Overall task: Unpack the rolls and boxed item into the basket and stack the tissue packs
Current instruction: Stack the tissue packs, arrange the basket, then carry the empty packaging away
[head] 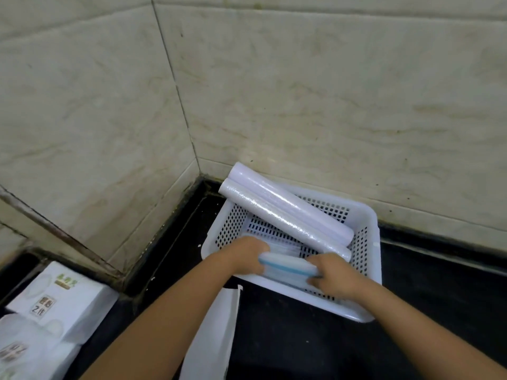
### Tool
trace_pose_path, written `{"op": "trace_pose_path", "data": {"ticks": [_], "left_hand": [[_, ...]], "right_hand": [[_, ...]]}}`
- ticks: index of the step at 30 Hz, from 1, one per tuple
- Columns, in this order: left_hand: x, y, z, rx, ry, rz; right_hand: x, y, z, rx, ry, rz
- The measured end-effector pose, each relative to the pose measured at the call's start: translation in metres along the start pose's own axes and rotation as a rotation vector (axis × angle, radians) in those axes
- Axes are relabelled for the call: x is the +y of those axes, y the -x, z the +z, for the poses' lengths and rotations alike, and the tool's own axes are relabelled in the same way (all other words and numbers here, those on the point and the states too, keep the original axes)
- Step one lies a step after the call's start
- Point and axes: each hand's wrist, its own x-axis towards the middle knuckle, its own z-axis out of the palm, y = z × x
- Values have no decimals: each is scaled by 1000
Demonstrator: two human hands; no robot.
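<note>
Two hands reach into the white perforated basket [367,215] at centre right, left hand [248,255] and right hand [333,272] each curled round an end of a white boxed item [288,266] with a blue edge. It's long and slim, blurred, lying left-to-right across the near rim, beside two glossy rolls [288,215] angled upper-left to lower-right.

Soft, dim, greenish light falls evenly on the scene before you, glare streaks the rolls [288,218] beyond your hands, your left hand [248,255] and right hand [333,272] are motion-blurred, and wall lines bow toward the wide-angle edges.
</note>
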Motion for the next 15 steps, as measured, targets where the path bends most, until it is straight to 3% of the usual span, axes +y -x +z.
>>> {"op": "trace_pose_path", "data": {"ticks": [7,12,15], "left_hand": [[9,-23,2,-28,80,147],[-2,-51,13,-124,-372,-63],[2,-60,25,-45,-521,-10]], "right_hand": [[15,28,-16,59,-22,124],[24,43,-42,84,19,238],[33,45,-50,98,-82,282]]}}
